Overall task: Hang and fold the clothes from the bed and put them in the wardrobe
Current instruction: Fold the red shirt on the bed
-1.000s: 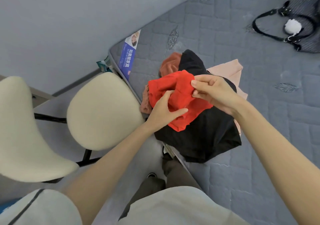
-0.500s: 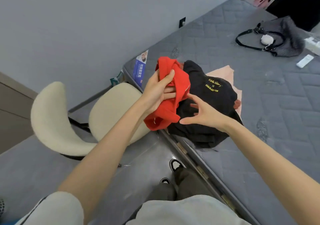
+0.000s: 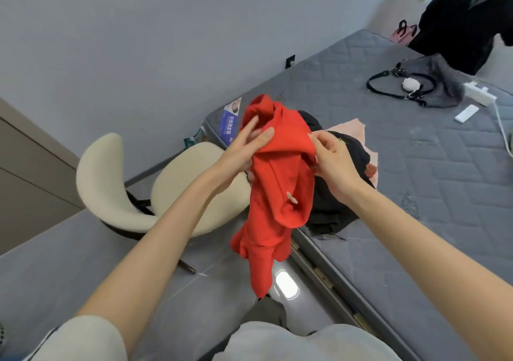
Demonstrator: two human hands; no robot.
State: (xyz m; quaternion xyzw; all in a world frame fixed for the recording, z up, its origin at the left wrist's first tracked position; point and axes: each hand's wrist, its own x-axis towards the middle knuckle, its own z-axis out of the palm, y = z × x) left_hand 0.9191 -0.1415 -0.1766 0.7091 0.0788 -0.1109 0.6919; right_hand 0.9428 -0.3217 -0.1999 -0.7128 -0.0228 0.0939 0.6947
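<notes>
Left grip (image 3: 241, 152) and right grip (image 3: 336, 161) both pinch the red garment (image 3: 277, 194) (handbag (image 3: 442, 89) lies on bed (image 3: 444, 183)).

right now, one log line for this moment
phase: pick up | left hand: holds red top | right hand: pinches red top | red top: hanging | black top: on bed

Two bare forearms reach forward to a red garment (image 3: 277, 194). The left hand (image 3: 244, 149) holds its upper left side, fingers lying long against the cloth (the lower ones are hidden). The right hand (image 3: 333, 160) pinches its upper right fold.
</notes>
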